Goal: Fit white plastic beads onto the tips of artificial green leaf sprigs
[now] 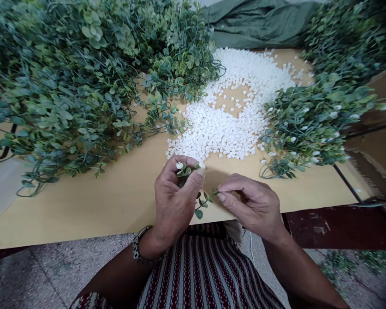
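Observation:
Between thumb and fingers my left hand (175,193) grips an artificial leaf sprig (184,171), and a small white bud (179,165) shows at one of its tips. A lower part of the greenery (199,213) hangs below that hand. My right hand (252,204) is closed in a pinch on a leafy tip of the same greenery, just right of the left hand. Beyond my fingers a heap of small white beads or buds (225,133) spreads over the tan table (125,206).
A large pile of artificial greenery (67,86) covers the table's left and back. At the right lies a bunch of stems with white tips (312,120), with more greenery (350,38) behind it. A dark green cloth or sack (260,21) lies at the back.

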`<state>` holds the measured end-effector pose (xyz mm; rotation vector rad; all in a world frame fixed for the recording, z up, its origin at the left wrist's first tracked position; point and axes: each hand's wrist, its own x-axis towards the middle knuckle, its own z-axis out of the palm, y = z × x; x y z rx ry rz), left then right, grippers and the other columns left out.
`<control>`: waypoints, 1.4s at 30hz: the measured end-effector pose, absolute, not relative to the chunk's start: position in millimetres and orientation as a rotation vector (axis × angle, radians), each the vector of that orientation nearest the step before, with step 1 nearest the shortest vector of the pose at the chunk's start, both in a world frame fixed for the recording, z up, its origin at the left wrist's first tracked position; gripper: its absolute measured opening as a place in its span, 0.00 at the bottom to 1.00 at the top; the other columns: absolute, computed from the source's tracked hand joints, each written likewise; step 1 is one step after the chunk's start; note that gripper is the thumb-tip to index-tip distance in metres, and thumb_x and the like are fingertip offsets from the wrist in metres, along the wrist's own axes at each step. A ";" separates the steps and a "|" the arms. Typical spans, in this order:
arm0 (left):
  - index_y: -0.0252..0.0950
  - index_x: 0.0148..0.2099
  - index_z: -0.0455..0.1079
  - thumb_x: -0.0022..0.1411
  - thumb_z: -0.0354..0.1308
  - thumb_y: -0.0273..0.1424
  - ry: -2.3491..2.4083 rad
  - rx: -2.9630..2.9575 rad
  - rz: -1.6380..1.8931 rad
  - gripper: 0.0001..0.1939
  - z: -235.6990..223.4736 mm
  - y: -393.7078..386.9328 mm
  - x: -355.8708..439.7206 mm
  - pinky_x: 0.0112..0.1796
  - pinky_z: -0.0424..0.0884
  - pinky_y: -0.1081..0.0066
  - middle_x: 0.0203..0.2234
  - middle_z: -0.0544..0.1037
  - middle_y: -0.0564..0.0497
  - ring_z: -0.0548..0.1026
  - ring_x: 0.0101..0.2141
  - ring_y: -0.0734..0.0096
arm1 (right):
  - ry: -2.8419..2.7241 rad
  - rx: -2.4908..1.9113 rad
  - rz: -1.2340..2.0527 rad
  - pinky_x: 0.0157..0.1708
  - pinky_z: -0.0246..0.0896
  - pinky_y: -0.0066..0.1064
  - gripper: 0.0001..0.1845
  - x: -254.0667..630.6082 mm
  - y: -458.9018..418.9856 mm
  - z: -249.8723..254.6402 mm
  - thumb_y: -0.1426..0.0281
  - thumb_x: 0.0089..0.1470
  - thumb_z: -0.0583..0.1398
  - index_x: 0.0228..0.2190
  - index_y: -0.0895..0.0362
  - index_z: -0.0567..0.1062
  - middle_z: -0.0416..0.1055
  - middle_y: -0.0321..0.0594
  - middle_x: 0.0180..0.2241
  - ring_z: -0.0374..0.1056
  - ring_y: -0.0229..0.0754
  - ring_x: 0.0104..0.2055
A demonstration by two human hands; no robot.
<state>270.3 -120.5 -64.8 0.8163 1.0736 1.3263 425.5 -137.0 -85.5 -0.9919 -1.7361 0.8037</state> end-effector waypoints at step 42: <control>0.35 0.24 0.70 0.48 0.61 0.26 1.241 1.053 1.048 0.04 -60.6 -118.5 258.6 0.15 0.66 0.80 0.15 0.73 0.56 0.65 0.15 0.80 | -1.730 -1.125 0.758 0.28 0.57 0.29 0.08 433.3 -95.9 -74.2 0.70 0.54 0.61 0.25 0.56 0.70 0.65 0.33 0.24 0.60 0.35 0.27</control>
